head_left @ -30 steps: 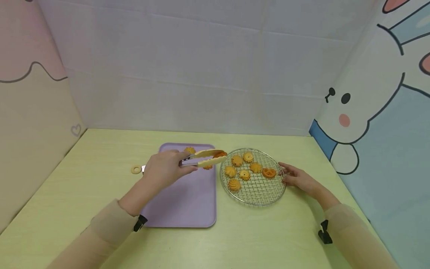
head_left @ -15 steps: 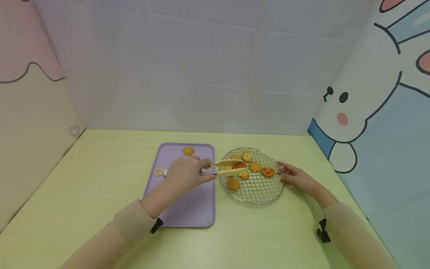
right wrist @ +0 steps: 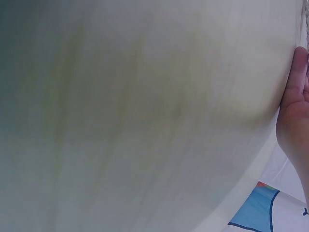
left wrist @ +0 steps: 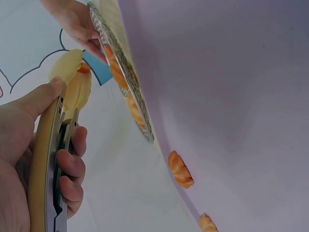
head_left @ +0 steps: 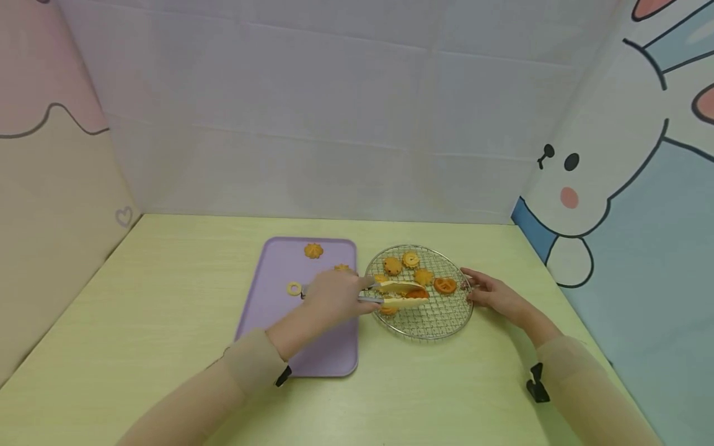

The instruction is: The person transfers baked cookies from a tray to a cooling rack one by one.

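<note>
My left hand (head_left: pixel 334 297) grips a pair of tongs (head_left: pixel 406 303) with pale yellow tips, reaching from the tray over the round wire rack (head_left: pixel 432 322). A reddish-brown cookie (head_left: pixel 417 293) sits between the tips; the tongs partly hide it. Whether it touches the rack cannot be told. In the left wrist view, fingers and thumb wrap the tongs' handle (left wrist: pixel 42 169). My right hand (head_left: pixel 491 292) holds the rack's right rim between thumb and fingers. On the rack lie a pretzel cookie (head_left: pixel 445 285), a flower-shaped cookie (head_left: pixel 423 277), a round cookie (head_left: pixel 392 266) and others, some covered by the tongs.
A purple tray (head_left: pixel 329 356) lies left of the rack, partly under my left arm. A cookie (head_left: pixel 313 250) sits near its far edge, another cookie (head_left: pixel 342 267) beside my left hand. A pale wall (head_left: pixel 334 124) stands behind the table (head_left: pixel 407 396).
My left hand has moved right and toward me, carrying the tongs and the cookie from above the tray to the middle of the rack. My right hand stays at the rim.
</note>
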Action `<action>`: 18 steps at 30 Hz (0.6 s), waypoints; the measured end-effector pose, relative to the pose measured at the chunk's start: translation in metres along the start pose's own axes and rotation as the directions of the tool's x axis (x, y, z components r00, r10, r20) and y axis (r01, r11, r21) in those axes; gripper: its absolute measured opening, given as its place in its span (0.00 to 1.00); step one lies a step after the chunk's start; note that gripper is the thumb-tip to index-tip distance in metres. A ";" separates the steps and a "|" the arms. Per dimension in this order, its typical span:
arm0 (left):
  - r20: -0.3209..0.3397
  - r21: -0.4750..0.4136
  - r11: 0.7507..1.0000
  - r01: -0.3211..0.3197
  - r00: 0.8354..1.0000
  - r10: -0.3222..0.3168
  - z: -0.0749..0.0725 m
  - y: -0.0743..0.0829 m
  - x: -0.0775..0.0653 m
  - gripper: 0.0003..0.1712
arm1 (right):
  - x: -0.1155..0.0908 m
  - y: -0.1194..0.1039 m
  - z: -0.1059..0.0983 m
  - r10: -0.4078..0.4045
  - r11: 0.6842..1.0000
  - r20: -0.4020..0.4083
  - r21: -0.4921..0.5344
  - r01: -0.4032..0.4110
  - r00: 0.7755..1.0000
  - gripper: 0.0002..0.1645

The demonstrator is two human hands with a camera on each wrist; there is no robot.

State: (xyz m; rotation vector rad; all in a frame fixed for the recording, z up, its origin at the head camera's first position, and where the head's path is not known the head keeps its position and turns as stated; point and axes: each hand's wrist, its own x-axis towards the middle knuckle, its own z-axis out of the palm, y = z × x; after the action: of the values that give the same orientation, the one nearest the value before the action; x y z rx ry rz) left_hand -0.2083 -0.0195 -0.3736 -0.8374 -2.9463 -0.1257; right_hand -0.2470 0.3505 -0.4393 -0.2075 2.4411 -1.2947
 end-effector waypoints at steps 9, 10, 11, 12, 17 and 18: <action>0.051 -0.025 0.999 -0.028 0.998 0.030 0.008 0.011 0.004 0.29 | 0.001 0.000 0.001 0.002 1.000 -0.009 0.002 -0.002 1.000 0.40; 0.055 -0.027 0.999 -0.027 0.998 0.028 0.009 0.012 0.004 0.29 | 0.001 0.001 0.000 -0.002 1.000 -0.005 -0.001 0.002 1.000 0.40; 0.058 -0.027 0.999 -0.025 0.998 0.026 0.009 0.012 0.004 0.29 | 0.001 0.000 0.001 0.002 1.000 -0.009 0.004 -0.002 1.000 0.40; 0.059 -0.025 0.999 -0.023 0.998 0.024 0.010 0.012 0.005 0.29 | 0.000 0.000 0.000 0.001 1.000 -0.010 0.001 -0.001 1.000 0.40; 0.057 -0.022 1.000 -0.020 0.998 0.021 0.015 0.011 0.006 0.29 | 0.000 0.001 0.000 0.001 1.000 -0.004 0.000 -0.001 1.000 0.40; 0.060 -0.023 1.000 -0.017 0.998 0.019 0.015 0.011 0.006 0.29 | 0.000 0.001 -0.001 0.000 1.000 -0.002 -0.002 0.000 1.000 0.40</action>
State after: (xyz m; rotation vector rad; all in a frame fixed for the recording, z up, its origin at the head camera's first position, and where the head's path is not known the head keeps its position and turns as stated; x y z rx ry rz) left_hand -0.2089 -0.0055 -0.3878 -0.8860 -2.9976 -0.1348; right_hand -0.2467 0.3515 -0.4396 -0.2063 2.4435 -1.2932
